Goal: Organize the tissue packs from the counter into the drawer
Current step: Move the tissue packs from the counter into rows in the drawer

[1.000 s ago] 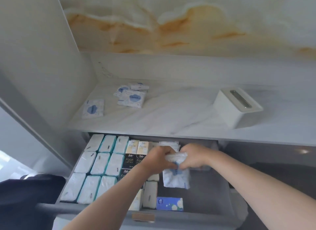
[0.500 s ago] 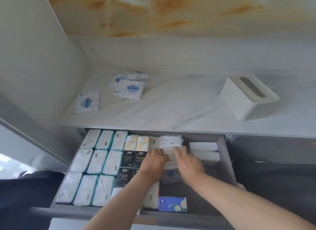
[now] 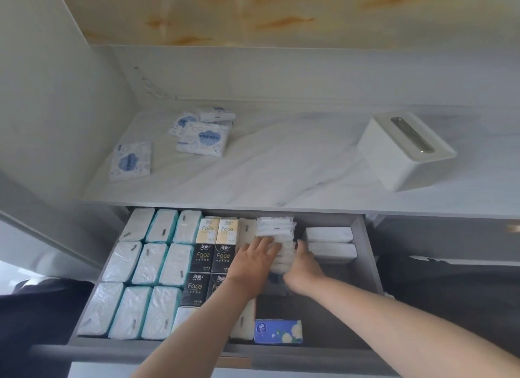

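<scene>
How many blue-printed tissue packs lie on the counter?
4. The lone pack lies at the counter's left; three are piled further back: the front pack, the left pack behind it, the rear pack. They could hide another.

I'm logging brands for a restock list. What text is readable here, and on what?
"Face": cream packs at the drawer's back.
"Face": black packs in front of them.
Cloud-print packs on the counter: print too blurred.
Blue pack at the drawer's front: logo unreadable.
</scene>
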Available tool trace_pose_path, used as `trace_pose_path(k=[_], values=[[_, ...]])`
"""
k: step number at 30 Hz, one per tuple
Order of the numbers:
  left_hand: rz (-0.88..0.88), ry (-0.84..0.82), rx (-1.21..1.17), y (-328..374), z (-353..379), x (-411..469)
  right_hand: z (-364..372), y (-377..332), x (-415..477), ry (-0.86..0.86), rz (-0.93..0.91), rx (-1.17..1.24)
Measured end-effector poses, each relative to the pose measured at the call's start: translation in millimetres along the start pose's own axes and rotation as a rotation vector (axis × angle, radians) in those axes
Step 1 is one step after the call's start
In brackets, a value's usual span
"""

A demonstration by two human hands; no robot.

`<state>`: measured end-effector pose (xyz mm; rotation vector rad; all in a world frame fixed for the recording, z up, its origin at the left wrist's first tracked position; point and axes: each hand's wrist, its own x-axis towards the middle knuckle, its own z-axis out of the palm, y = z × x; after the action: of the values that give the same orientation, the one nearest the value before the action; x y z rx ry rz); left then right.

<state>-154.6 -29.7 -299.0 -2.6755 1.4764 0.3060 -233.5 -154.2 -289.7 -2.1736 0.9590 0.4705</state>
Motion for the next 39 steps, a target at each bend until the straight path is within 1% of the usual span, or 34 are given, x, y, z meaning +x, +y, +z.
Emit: trace_pose_path(k=[1,2,4,6,7,9,10,12,15,17,20,24,26,29,31,34,36,39], values=[[-0.004,-0.001,0.0,-0.6,-2.2,0.9,-1.6,0.0,-2.1,0.036,-0.061,-0.06],[-0.002,-0.003,-0.004,-1.2,-4.4,1.7,-3.7,-0.4,-4.6,0.057,-0.137,-0.181],[0.003,-0.01,-0.023,-2.7,-9.8,2.6,-8.5,-1.2,-9.4,0.077,-0.263,-0.554],[0.007,-0.008,-0.027,-4.8,-15.0,2.3,-16.1,-3.8,-8.6,0.092,-0.314,-0.868],[0.008,-0.004,-0.028,-6.3,-17.4,1.9,-21.5,-7.2,-8.2,0.091,-0.336,-0.952],[0.012,0.001,-0.063,-10.8,-23.4,0.1,-35.4,-18.6,-9.9,0.095,-0.396,-1.042],[0.013,0.01,-0.091,-14.2,-27.5,-0.6,-42.8,-25.9,-11.4,0.115,-0.439,-1.051],[0.011,0.061,-0.14,-23.9,-38.0,-0.6,-56.2,-42.8,-15.1,0.171,-0.535,-0.994],[-0.012,0.196,-0.179,-46.2,-57.2,2.1,-67.5,-75.1,-18.9,0.285,-0.667,-0.838],[-0.047,0.281,-0.158,-67.3,-72.0,4.6,-70.6,-101.5,-14.2,0.327,-0.713,-0.745],[-0.13,0.386,-0.152,-108.5,-91.0,8.7,-72.3,-142.3,2.8,0.311,-0.717,-0.644],[-0.324,0.484,-0.158,-170.8,-107.8,10.0,-69.1,-194.0,39.7,0.254,-0.73,-0.579],[-0.445,0.479,-0.153,-202.1,-110.4,8.6,-66.0,-217.5,61.3,0.255,-0.748,-0.59],[-0.614,0.415,-0.14,-247.2,-106.3,4.5,-63.1,-249.3,93.8,0.269,-0.751,-0.651],[-0.683,0.343,-0.08,-272.6,-97.8,2.1,-62.6,-264.6,113.6,0.244,-0.729,-0.716],[-0.717,0.233,-0.084,-294.6,-81.4,4.5,-60.4,-270.2,135.8,0.165,-0.681,-0.746],[-0.707,0.237,-0.101,-295.6,-76.0,9.1,-57.0,-262.3,141.6,0.15,-0.685,-0.715],[-0.687,0.295,-0.044,-278.2,-74.1,14.3,-56.2,-242.1,136.7,0.222,-0.771,-0.712]])
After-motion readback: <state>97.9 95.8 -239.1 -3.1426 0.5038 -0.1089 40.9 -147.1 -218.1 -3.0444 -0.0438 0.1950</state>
